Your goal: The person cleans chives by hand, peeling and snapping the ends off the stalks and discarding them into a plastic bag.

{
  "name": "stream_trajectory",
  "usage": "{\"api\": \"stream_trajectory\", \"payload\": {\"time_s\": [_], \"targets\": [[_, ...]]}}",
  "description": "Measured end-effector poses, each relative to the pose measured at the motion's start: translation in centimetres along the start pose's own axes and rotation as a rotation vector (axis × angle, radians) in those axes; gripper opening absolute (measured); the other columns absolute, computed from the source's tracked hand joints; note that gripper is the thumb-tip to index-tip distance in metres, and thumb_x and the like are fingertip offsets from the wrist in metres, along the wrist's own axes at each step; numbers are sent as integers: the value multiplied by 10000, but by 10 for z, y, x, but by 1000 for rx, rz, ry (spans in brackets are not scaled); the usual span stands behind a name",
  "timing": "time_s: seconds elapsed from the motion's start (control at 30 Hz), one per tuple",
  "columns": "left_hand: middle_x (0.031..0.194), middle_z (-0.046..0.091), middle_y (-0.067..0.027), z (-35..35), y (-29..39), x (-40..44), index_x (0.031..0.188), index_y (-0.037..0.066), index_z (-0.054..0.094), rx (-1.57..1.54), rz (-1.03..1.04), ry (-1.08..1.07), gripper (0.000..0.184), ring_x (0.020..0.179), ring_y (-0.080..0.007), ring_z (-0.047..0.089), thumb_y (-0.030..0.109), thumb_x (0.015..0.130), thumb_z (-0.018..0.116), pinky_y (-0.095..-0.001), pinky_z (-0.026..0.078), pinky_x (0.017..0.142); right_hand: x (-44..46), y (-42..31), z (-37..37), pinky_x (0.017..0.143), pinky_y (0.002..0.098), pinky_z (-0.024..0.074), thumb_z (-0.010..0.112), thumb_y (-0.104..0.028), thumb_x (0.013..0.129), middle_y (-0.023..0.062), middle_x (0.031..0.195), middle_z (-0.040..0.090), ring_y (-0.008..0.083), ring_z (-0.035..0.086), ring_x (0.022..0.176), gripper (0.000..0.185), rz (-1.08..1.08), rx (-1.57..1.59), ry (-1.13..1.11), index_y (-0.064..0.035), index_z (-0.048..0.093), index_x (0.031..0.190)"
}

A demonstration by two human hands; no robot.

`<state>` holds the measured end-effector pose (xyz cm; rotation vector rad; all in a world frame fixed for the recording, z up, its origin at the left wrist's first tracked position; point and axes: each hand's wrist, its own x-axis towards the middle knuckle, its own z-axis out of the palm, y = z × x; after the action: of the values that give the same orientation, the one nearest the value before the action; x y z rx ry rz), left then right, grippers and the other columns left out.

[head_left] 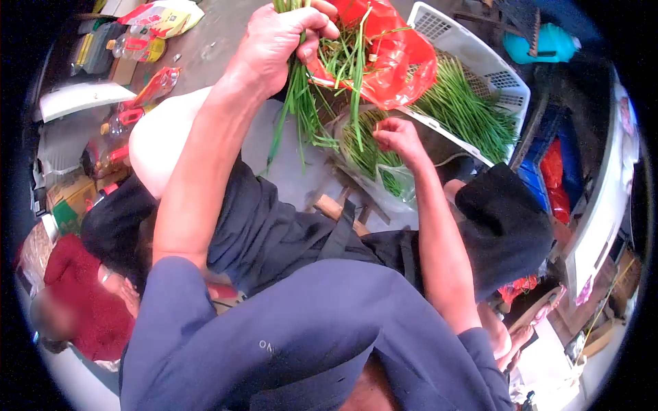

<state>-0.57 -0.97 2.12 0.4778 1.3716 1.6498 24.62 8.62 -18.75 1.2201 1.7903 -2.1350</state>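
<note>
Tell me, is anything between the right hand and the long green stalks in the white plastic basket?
Yes: the near rim of the white plastic basket lies between the right hand and the long green stalks. A shiny red plastic bag crowds the left.

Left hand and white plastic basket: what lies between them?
A red plastic bag lies between the left hand and the white plastic basket, seen in the head view.

Grn stalks (299,103), red bag (406,72)
</note>
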Motion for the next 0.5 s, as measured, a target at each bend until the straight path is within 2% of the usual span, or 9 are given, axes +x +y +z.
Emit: {"api": "stream_trajectory", "payload": {"time_s": [0.13, 0.27, 0.37, 0.5], "targets": [[753, 646, -76, 8, -13, -2, 972, -20, 602, 111, -40, -84, 200, 459, -47, 424, 55, 788, 591, -185, 344, 448, -43, -66, -15, 560, 216, 446, 677, -93, 780, -7, 737, 604, 75, 544, 604, 98, -64, 249, 62, -44, 633, 853], [779, 669, -79, 21, -34, -6, 940, 7, 607, 232, -168, -231, 173, 444, -54, 429, 93, 790, 612, -208, 327, 411, -71, -108, -22, 569, 214, 452, 664, -104, 827, 14, 783, 619, 75, 527, 600, 123, -177, 483, 103, -18, 634, 909], [802, 670, -75, 35, -54, -13, 906, 21, 619, 260, -277, -339, 147, 449, -60, 436, 119, 796, 621, -205, 313, 399, -80, -124, -16, 558, 182, 440, 683, -114, 821, -9, 740, 604, 62, 525, 575, 120, -241, 527, 121, -46, 627, 901], [788, 650, -63, 44, -72, -22, 945, 15, 612, 244, -351, -488, 195, 442, -56, 427, 158, 813, 622, -188, 312, 405, -74, -123, -8, 564, 207, 469, 672, -104, 832, 3, 763, 618, 62, 534, 581, 108, -308, 549, 137, -32, 630, 902]]}}
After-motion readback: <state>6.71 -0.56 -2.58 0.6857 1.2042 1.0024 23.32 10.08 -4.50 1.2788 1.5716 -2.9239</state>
